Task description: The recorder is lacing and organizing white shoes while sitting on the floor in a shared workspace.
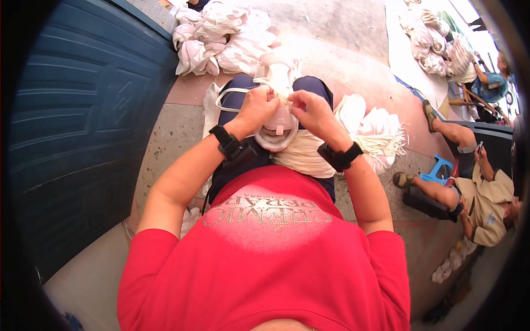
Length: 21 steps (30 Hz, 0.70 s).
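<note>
A pale pink and white shoe [279, 122] rests between my thighs, its opening toward me and its toe pointing away. My left hand [258, 109] is closed at the shoe's lacing, thumb and fingertips pinching a white shoelace [219, 101] that loops out to the left. From the other side my right hand [316, 115] pinches the lace too, its fingertips close to the left ones. The exact crossing of the lace under the fingers is too bright and small to make out. A bundle of cream laces [305, 155] lies across my right thigh, below the right hand.
Pink and white shoe uppers [226, 38] are heaped beyond my knees. More shoes and laces [378, 135] lie right of my leg. A blue panelled door [94, 110] stands at left. At right sit a person [483, 204] near a blue stool [439, 170] and another person farther off [491, 85].
</note>
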Motion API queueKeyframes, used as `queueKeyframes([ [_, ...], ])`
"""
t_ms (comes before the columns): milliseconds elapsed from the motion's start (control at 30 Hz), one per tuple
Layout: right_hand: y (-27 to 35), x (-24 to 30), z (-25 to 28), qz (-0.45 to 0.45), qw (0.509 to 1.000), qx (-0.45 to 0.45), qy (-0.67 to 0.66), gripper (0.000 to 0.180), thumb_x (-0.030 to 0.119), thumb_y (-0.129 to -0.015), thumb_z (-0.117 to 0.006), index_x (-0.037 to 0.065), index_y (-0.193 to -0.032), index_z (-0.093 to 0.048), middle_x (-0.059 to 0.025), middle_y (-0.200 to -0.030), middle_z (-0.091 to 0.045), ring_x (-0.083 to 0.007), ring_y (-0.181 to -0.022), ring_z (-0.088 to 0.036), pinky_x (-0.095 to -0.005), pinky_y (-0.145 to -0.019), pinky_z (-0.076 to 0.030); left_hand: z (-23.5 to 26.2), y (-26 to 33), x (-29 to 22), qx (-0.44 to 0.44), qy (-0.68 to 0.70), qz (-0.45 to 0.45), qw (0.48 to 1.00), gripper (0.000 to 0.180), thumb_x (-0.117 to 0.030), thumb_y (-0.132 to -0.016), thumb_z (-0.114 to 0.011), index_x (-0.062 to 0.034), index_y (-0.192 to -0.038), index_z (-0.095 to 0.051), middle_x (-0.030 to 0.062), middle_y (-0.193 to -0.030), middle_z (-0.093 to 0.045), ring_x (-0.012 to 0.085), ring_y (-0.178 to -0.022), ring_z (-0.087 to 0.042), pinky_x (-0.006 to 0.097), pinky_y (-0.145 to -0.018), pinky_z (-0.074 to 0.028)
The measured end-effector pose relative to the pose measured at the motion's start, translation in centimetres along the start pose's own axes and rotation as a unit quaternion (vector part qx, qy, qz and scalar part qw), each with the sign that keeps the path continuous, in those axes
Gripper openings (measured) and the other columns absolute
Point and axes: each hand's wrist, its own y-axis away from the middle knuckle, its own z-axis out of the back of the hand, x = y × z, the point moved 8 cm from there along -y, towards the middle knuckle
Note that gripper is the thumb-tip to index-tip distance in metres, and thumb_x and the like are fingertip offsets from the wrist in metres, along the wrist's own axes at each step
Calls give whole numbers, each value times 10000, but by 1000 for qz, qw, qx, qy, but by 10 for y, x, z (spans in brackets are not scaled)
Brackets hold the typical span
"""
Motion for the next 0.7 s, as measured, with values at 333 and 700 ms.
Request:
queueKeyframes([
  [333, -3, 2, -5, 77, 994, -64, 45, 117, 87, -713, -586, 19, -805, -562, -128, -797, -575, -288, -796, -534, -374, -697, -424, -3, -2, 4, 0, 16, 1, 1000, 173, -86, -769, -543, 50, -866, -588, 80, -764, -622, 97, -688, -550, 253, -625, -452],
  [700, -9, 4, -10, 117, 988, -36, 97, 97, 66, -720, -535, 32, -811, -534, -149, -751, -574, -328, -777, -530, -408, -677, -418, -8, -4, 13, 12, 64, 34, 997, 139, -40, -779, -521, 40, -875, -581, 59, -793, -615, 76, -709, -537, 229, -636, -440],
])
